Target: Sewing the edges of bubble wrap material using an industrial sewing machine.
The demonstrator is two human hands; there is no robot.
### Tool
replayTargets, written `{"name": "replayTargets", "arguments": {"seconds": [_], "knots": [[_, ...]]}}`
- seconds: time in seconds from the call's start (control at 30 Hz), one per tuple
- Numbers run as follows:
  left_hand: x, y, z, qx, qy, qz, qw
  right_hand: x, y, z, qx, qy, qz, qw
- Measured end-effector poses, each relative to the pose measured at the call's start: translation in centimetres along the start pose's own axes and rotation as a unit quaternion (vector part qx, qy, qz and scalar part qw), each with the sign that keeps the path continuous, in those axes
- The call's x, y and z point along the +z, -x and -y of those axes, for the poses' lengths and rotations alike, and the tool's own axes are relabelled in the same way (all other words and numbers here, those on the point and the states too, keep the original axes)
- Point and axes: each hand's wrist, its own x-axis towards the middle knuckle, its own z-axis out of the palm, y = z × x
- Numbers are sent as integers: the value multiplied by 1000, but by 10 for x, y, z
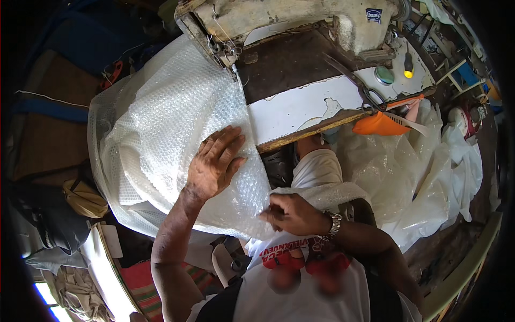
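A large sheet of clear bubble wrap point(155, 118) spreads over the left of the worktable and hangs toward my lap. Its straight right edge runs up to the needle area of an old, worn sewing machine point(292, 19). My left hand point(215, 161) lies flat on the sheet near that edge, fingers stretched out. Down by my lap, my right hand point(295, 213), with a metal watch on its wrist, is closed, thumb and fingers pinching the sheet's near corner. A strip of the wrap also passes behind that hand across my leg.
On the worktable point(300, 112), with its chipped white top, lie black scissors point(357, 83), a small round tin point(383, 75) and a yellow-tipped screwdriver point(408, 64). An orange pouch point(381, 124) hangs at the front edge. Clear plastic sheeting point(391, 172) heaps at right; a dark bag point(45, 214) sits left.
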Motion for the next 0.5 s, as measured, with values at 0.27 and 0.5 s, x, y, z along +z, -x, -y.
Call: {"name": "replayTargets", "arguments": {"seconds": [0.27, 0.5], "knots": [[-3, 4, 5, 7, -29, 10, 1000, -40, -35, 63, -210, 344, -166, 900], [-2, 13, 14, 0, -37, -18, 999, -94, -167, 75, -279, 532, -152, 785]]}}
